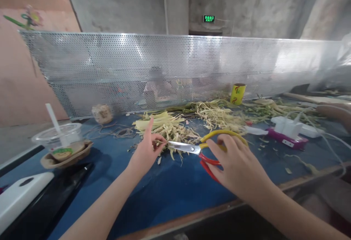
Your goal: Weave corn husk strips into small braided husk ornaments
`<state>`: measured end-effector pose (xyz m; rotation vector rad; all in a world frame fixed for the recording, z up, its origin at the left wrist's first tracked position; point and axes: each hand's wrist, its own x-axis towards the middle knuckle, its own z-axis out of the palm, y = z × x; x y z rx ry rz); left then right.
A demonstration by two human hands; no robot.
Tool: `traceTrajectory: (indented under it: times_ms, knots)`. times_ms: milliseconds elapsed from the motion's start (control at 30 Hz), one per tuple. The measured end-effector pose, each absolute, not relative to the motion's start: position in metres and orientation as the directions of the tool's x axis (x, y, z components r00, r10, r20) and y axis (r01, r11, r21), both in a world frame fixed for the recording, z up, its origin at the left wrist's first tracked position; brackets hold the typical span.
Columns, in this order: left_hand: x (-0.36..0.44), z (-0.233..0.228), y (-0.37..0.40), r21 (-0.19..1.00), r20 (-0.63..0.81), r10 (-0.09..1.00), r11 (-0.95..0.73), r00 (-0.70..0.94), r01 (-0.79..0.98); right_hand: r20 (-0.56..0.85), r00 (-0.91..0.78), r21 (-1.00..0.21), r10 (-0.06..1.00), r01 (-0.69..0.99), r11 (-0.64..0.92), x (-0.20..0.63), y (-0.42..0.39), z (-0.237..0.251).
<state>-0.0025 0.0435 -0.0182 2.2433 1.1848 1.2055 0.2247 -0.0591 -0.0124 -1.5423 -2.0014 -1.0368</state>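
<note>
Scissors (192, 148) lying crosswise, blades pointing left, right hand (236, 167) gripping

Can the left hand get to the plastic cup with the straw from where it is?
Probably yes. The left hand is pinching something small at the tip of the scissors, and only bare blue table lies between it and the cup. It would have to let go first.

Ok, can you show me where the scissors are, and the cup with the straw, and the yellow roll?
scissors (192, 148): head view, on the blades near the pivot.
cup with the straw (59, 137): head view, on the clear lid.
yellow roll (237, 94): head view, on its side wall.
</note>
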Motion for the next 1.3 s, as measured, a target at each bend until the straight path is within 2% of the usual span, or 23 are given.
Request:
traceTrajectory:
  times_ms: [167, 300, 700, 967, 1100, 1200, 1300]
  knots:
    - [-0.004, -0.019, 0.044, 0.549, 0.559, 0.783, -0.597, 0.274, 0.585, 0.7, -0.336, 0.359, 0.63, 0.928, 0.097, 0.212, -0.054, -0.011]
    - [-0.004, -0.02, 0.046, 0.561, 0.606, 0.767, -0.602, 0.213, 0.568, 0.714, -0.335, 0.361, 0.615, 0.929, 0.088, 0.212, -0.053, -0.009]
    - [0.0, -0.017, 0.04, 0.533, 0.592, 0.765, -0.608, 0.254, 0.588, 0.692, -0.34, 0.348, 0.636, 0.93, 0.118, 0.204, -0.051, -0.008]
    - [-0.001, -0.02, 0.041, 0.545, 0.597, 0.76, -0.619, 0.257, 0.565, 0.659, -0.394, 0.414, 0.641, 0.901, 0.129, 0.203, -0.053, -0.001]
    - [0.001, -0.018, 0.037, 0.541, 0.572, 0.777, -0.598, 0.263, 0.591, 0.649, -0.441, 0.448, 0.619, 0.88, 0.158, 0.204, -0.05, -0.001]
    - [0.003, -0.017, 0.035, 0.514, 0.589, 0.746, -0.643, 0.311, 0.567, 0.598, -0.529, 0.501, 0.602, 0.833, 0.235, 0.204, -0.046, -0.005]
    - [0.003, -0.015, 0.034, 0.49, 0.628, 0.714, -0.672, 0.31, 0.556, 0.542, -0.525, 0.481, 0.656, 0.834, 0.27, 0.205, -0.047, -0.008]
